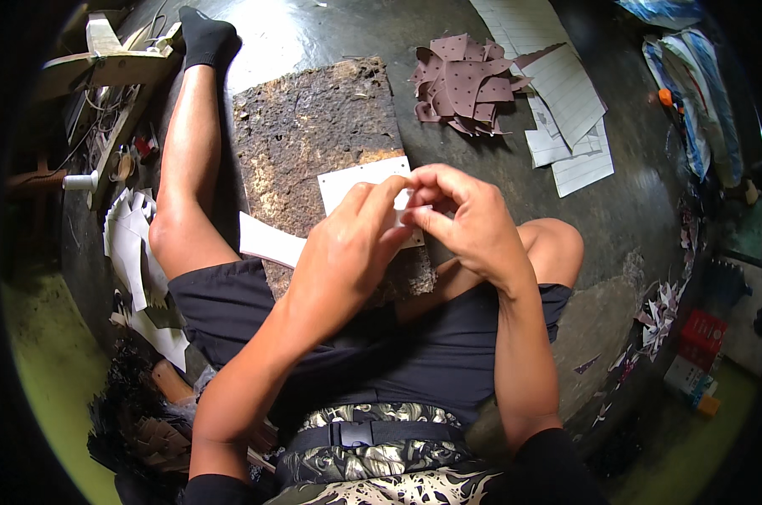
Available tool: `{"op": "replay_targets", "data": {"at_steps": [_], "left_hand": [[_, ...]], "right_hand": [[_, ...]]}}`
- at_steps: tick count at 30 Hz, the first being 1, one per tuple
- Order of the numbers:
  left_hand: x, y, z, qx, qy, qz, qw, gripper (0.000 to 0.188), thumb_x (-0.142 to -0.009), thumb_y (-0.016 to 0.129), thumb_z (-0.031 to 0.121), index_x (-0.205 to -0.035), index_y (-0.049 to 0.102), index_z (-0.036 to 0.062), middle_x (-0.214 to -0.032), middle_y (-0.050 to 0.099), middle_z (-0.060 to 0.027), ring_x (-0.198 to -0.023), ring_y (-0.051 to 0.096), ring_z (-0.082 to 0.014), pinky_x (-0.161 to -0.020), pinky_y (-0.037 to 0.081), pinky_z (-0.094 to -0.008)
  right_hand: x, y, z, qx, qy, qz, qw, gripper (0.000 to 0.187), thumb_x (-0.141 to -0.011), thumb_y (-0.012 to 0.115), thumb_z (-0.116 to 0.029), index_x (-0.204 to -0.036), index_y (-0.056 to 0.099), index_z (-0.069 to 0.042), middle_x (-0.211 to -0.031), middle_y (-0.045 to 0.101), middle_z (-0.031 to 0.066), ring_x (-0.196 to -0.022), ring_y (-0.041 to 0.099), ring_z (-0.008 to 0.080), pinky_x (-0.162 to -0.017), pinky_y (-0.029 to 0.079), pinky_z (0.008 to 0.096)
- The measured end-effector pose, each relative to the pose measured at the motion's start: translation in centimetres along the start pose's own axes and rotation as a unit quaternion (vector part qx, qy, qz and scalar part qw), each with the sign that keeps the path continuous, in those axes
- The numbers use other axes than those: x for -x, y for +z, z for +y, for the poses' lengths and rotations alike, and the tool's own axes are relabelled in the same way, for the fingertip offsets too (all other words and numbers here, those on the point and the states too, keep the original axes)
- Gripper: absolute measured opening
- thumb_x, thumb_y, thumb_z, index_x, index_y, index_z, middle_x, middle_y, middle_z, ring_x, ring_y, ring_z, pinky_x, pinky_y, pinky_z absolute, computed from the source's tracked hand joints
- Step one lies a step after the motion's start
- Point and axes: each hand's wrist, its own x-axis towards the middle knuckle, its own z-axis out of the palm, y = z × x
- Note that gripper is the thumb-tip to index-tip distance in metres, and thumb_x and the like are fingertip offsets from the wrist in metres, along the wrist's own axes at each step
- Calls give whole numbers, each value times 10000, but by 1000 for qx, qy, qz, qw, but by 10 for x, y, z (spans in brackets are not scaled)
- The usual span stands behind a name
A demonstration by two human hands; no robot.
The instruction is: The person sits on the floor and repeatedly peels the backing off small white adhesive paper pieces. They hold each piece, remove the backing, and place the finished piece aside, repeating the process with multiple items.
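My left hand (347, 240) and my right hand (469, 215) meet above a rough, dark board, with thumbs and fingertips pinched close together. Something small and white (403, 200) shows between the fingertips, too hidden to name. Below the fingers a white sheet (337, 187) with small punched holes lies on the board, partly covered by my hands. A curved white strip (270, 239) sticks out from behind my left hand; whether that hand grips it is hidden.
The worn board (313, 118) lies on the dark floor between my legs. Beyond it to the right are a pile of brown perforated pieces (465, 84) and lined paper sheets (557, 101). White scraps (132, 248) lie at the left, near a wooden frame (107, 71). A red box (699, 338) stands far right.
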Motion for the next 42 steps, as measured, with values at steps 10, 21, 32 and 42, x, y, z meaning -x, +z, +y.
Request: {"op": "replay_targets", "data": {"at_steps": [10,21,32,42], "left_hand": [[4,9,-2,25,-82,20,996,379,-966,911,101,-1316,768,81,-1075,686,-109,-765,646,-213,-715,571,-366],[-2,12,-10,-60,37,60,996,296,-954,894,164,-1234,805,134,-1073,736,-80,-944,731,-316,-816,605,-454],[-2,9,-16,-101,66,54,991,308,-920,919,167,-1220,855,152,-1050,726,-46,-912,661,-274,-798,560,-414],[-1,9,-21,-117,90,49,988,335,-928,921,178,-1259,863,177,-1058,711,-20,-869,651,-222,-751,563,-397]], "right_hand": [[16,23,26,-249,51,86,963,204,-1090,824,-95,-1258,782,12,-1036,768,-15,-895,666,32,-780,545,203],[6,16,36,-297,61,53,952,175,-1088,828,-110,-1223,800,-3,-1031,775,5,-886,680,55,-769,569,225],[6,20,31,-303,102,85,944,171,-1128,795,-181,-1136,796,-10,-970,753,6,-841,679,57,-713,568,228],[3,20,32,-291,102,77,948,192,-1139,779,-181,-1145,784,10,-953,738,9,-812,662,56,-694,560,225]]}}
